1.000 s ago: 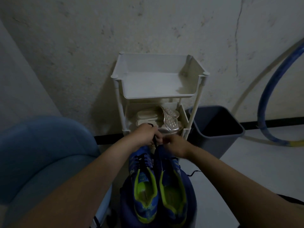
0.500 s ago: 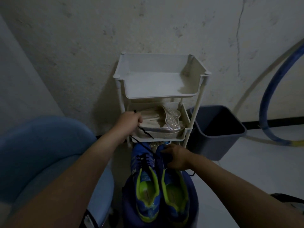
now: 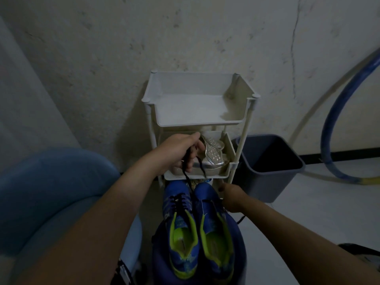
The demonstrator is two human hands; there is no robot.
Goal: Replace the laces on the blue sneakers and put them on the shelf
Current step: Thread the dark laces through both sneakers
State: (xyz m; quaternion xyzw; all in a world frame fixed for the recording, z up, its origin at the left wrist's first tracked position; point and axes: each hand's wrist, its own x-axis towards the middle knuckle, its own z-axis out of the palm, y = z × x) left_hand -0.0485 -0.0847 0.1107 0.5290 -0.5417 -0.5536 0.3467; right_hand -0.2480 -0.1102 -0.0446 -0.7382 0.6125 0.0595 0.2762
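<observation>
Holding a black lace (image 3: 186, 167) taut, my left hand (image 3: 181, 151) pinches it between thumb and curled fingers, raised above and beyond the toes of the blue sneakers. The lace runs down from that hand into the eyelets of the laced sneaker (image 3: 176, 189) directly below it, where a few black crossings are threaded. The second sneaker (image 3: 207, 194) sits touching the first, on the side of my right hand (image 3: 233, 199), and I see no lace across its tongue. That right hand lies against the second sneaker's outer side, near the toe. I cannot tell whether its fingers clamp the shoe or only steady it. Both sneakers rest heels toward me on a dark blue rounded thing I cannot identify.

I judge this to be the unlacing step, early in the task. The next move calls for a steady upward draw with the left hand while the right keeps the pair from sliding.

Counting: two sneakers, one lace in hand, two hands. Just beyond the left hand stands one white shelf rack (image 3: 197, 124), with silver shoes (image 3: 213, 155) on its middle tier; their number is unclear. Past the right hand sits one grey bin (image 3: 267, 182), and farther off one blue hoop (image 3: 337, 130). Outside the left arm is one blue chair (image 3: 51, 182).
</observation>
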